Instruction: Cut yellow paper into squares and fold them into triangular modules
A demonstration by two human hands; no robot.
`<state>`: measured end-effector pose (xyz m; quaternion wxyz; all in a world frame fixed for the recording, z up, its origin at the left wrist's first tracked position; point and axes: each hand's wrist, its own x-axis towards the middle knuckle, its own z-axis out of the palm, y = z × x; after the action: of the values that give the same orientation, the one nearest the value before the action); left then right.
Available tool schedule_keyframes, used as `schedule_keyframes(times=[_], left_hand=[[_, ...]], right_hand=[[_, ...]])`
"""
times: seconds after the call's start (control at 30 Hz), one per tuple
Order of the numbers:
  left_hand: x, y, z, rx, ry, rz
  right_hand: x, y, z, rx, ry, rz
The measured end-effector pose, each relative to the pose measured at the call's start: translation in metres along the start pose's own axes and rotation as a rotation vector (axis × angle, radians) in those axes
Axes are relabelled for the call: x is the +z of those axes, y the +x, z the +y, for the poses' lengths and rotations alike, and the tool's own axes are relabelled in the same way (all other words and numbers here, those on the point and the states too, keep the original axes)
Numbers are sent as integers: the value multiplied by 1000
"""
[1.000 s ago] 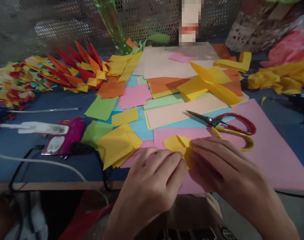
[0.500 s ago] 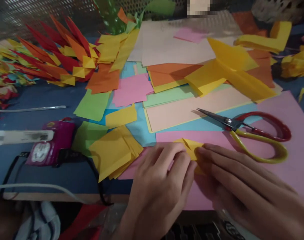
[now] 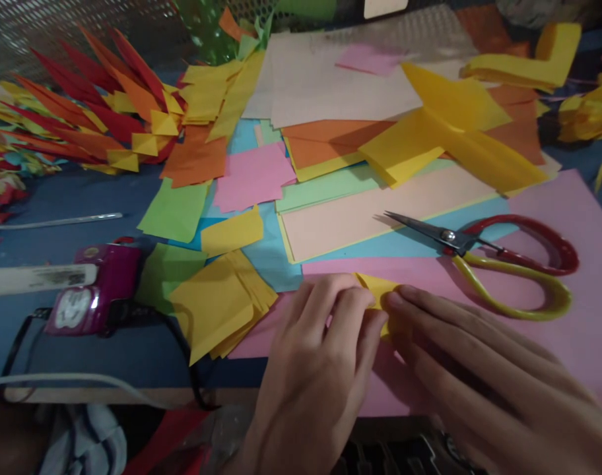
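A small folded piece of yellow paper (image 3: pixel 377 290) lies over the pink sheet (image 3: pixel 331 267), partly hidden beneath both hands. My left hand (image 3: pixel 325 343) has its fingers curled, pinching the paper's left side. From the right, my right hand (image 3: pixel 469 356) holds the paper down, its long fingers close together and their tips on it; the thumb is hidden. Just beyond the right hand are scissors (image 3: pixel 454 241) with one red and one yellow handle, blades pointing left. A stack of yellow paper squares (image 3: pixel 212 307) is to the left of my left hand.
A purple adapter (image 3: pixel 103 277) with cables sits at the left near the table edge. Red and orange folded paper spikes (image 3: pixel 117 112) stand behind it. Peach strips (image 3: pixel 350 221), pink squares (image 3: pixel 254 177) and a large folded yellow paper (image 3: pixel 444 132) spread across the middle and back.
My left fingers have shifted slightly over the yellow paper, and less of it shows between the hands. The view has moved slightly; the scissors and stacks stay in place.
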<state>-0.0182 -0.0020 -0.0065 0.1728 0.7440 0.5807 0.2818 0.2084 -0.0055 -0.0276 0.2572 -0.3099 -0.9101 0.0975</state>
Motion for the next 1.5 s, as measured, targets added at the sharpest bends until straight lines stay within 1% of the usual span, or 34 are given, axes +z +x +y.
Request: schedule_keyframes(times=[0.03, 0.07, 0.17, 0.2, 0.23, 0.3, 0.47, 0.63, 0.73, 0.8, 0.87, 0.9, 0.97, 1.03, 1.07, 1.17, 1.27, 1.37, 1.43, 1.5], left_hand=[[-1, -1, -1, 18, 6, 14], [-2, -4, -2, 65, 24, 32], [-8, -16, -7, 327, 163, 64], [-10, -21, -9, 389, 217, 56], [-12, -26, -11, 420, 265, 52], [-15, -35, -15, 417, 314, 33], [-16, -44, -23, 382, 290, -6], [-12, -44, -20, 341, 300, -29], [-14, -42, -20, 349, 261, -55], [-18, -39, -22, 364, 226, -37], [-23, -34, -25, 380, 230, -2], [-26, -31, -26, 389, 244, -14], [-30, -27, -26, 399, 256, -98], [-31, -26, -24, 390, 228, -176], [-30, -26, -23, 379, 216, -182], [-26, -30, -17, 378, 230, -133], [-23, -32, -14, 430, 309, -72], [-22, -30, -15, 532, 416, 3], [-22, -28, -16, 603, 442, 15], [-20, -27, -16, 629, 422, 0]], right_hand=[[0, 2, 0, -8, 0, -5], [-1, 4, 1, -1, 7, -12], [-1, 7, 1, 45, 28, -27], [-1, 7, 2, 46, 27, -20], [-1, 6, 2, 37, 22, -6], [0, 5, 3, 30, 14, 0], [-2, 2, 5, -2, -14, -18], [-1, 1, 6, 14, -26, -2], [1, 1, 5, -19, -80, 8], [0, 2, 5, -46, -105, -7], [-3, 6, 6, -60, -82, -18], [-7, 9, 7, -64, -58, -23], [-14, 16, 9, -89, -58, -9], [-20, 21, 11, -101, -135, 3], [-22, 24, 11, -93, -190, -7], [-23, 25, 9, -26, -292, -31], [-16, 20, 6, -18, -221, -40], [-8, 11, 7, -47, -131, -17], [-5, 5, 8, -37, -99, 29], [-4, 1, 9, -32, -63, 44]])
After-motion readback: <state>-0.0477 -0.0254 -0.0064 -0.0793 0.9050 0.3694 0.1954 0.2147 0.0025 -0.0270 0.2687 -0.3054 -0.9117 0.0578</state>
